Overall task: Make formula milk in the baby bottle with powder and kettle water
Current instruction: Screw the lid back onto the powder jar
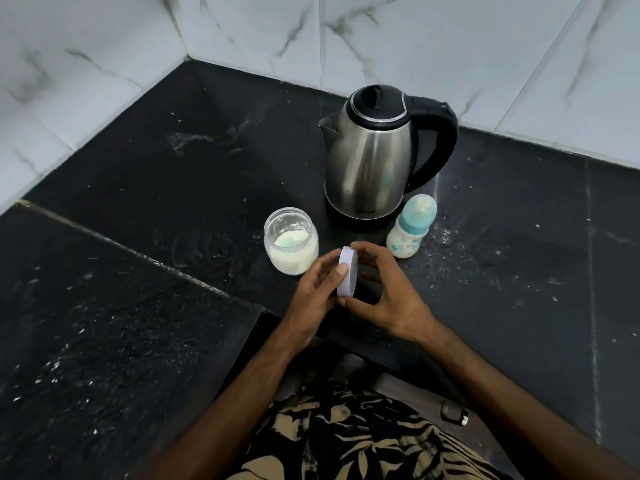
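Note:
A clear jar (291,241) of white powder stands open on the black counter, with something pale green showing in the powder. Its pale lilac lid (347,271) is held on edge just to the jar's right, between my left hand (317,292) and my right hand (388,292). The left thumb and fingers pinch the lid's rim; the right hand's fingertips touch its top and bottom edge. A steel kettle (370,157) with a black handle and shut lid stands behind. The baby bottle (410,232), capped in teal, stands beside the kettle's base on the right.
The black speckled counter (138,237) runs into a corner of white marble wall tiles (242,29). White specks lie scattered on the counter. The counter's front edge has a notch below my hands. A small dark object (454,413) lies on the floor beside my patterned clothing.

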